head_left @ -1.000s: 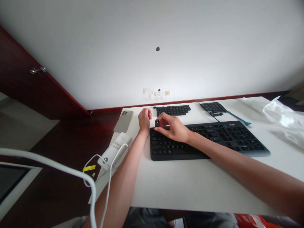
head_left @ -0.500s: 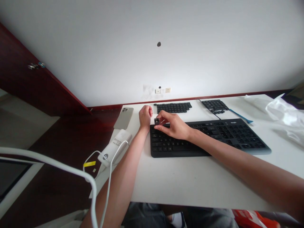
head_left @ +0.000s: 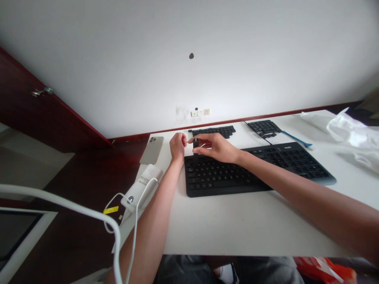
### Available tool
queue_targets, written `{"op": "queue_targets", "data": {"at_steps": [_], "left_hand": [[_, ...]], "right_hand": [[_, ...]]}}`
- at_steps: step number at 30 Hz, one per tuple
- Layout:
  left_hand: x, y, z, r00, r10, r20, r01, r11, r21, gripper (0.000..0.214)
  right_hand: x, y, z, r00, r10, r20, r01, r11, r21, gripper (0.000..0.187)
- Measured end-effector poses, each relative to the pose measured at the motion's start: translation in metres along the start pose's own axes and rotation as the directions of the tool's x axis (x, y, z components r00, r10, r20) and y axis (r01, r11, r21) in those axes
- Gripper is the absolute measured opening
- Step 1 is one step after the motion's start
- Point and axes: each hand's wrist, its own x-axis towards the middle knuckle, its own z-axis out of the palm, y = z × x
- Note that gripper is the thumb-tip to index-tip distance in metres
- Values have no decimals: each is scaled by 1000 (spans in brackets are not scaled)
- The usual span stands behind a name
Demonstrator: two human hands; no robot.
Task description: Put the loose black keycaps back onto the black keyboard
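At the far-left top corner of the black keyboard (head_left: pixel 213 179), right hand (head_left: pixel 217 148) pinches a small black keycap (head_left: pixel 196 142) between thumb and index tip, other fingers loosely curled behind; keycap sits just above the top-left keys, contact with the board cannot be told. Right forearm comes in from lower right, stretched long across the white table (head_left: pixel 231 225) and over the keyboard's middle, wrist low, back of hand up. Left hand (head_left: pixel 177 145) is a closed fist resting on the table just beside the keyboard's top-left corner, knuckles up, close to the keycap and the right fingertips; whether anything is inside the fist cannot be told. Left forearm runs up from the bottom edge along the table's left side. Behind the hands lies a loose key row (head_left: pixel 214 131), a second key cluster (head_left: pixel 263 127) further right, blue strip (head_left: pixel 296 139) next to it. Phone (head_left: pixel 152 150) lies face down at the table's far left edge. White charger block (head_left: pixel 142 187) sits at the left edge with a white cable (head_left: pixel 89 215) looping off it. Crumpled plastic bag (head_left: pixel 352 134) at far right
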Motion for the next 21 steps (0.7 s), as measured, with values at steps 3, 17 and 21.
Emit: {"op": "queue_targets", "data": {"at_steps": [3, 17, 21], "left_hand": [[-1, 0, 0, 1000, -4, 16, 5, 999, -42, 21], [-1, -1, 1, 1000, -11, 24, 12, 997, -72, 25], [-1, 1, 2, 999, -5, 33, 7, 999, -51, 25]], "right_hand": [[3, 0, -2, 991, 68, -114, -65, 997, 33, 36], [9, 10, 18, 898, 374, -230, -50, 609, 792, 24], [7, 6, 24, 906, 388, -170, -145, 661, 736, 43]]}}
